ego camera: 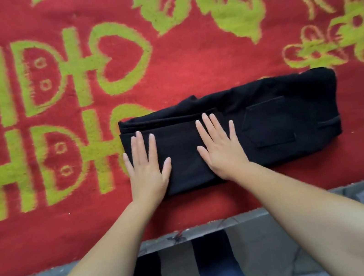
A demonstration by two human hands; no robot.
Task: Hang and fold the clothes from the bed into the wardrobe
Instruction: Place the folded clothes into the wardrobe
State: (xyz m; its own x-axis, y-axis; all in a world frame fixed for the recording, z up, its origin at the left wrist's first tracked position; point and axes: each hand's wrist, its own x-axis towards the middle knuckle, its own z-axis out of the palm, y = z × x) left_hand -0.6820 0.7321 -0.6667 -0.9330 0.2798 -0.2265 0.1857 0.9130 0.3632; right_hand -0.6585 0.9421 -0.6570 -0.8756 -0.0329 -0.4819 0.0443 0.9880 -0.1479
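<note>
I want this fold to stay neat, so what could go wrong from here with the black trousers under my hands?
1. The left hand and right hand both press flat on the left half of the black trousers; the unpressed pocket end may loosen when lifted.
2. Uneven layers at the far left edge could slip apart.
3. The fuzzy red blanket might leave lint on black fabric.

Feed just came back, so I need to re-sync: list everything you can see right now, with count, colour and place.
folded trousers: one, black, back pocket up, on the blanket near the bed's front edge
blanket: one, red with yellow-green characters and flowers, covering the bed
floor: grey, below the bed edge
legs: two, in blue jeans, bottom centre
left hand: flat on the trousers' left end
right hand: flat on the trousers' middle
</note>
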